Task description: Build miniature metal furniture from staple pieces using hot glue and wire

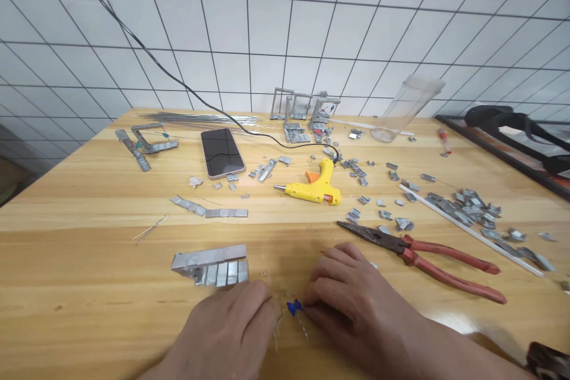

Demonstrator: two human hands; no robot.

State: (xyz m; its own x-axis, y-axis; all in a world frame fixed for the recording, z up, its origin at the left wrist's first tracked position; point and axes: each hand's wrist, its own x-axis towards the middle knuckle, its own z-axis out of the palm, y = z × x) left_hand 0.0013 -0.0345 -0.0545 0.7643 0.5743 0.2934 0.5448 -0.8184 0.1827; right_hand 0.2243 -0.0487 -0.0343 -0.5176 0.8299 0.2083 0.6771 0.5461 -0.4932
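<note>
Between my hands is a small blue piece (294,307) with thin, twisted wire ends (304,329) sticking out of it. My right hand (351,303) is closed, its thumb and fingertip pinched at the right edge of the blue piece. On the other side, my left hand (231,329) is also closed, its fingertips around thin wire (277,328) beside the piece; the exact grip is partly hidden and blurred. Just beyond my left hand lies a folded silver metal strip assembly (214,264). Red-handled long-nose pliers (414,249) rest to the right of my right hand.
A yellow glue gun (316,187) with a black cord lies mid-table. Behind are a phone (222,153), a bundle of metal wires (205,119), small metal frames (296,116) and a tilted clear plastic jar (405,110). Metal scraps (472,208) and a white stick (472,230) lie right.
</note>
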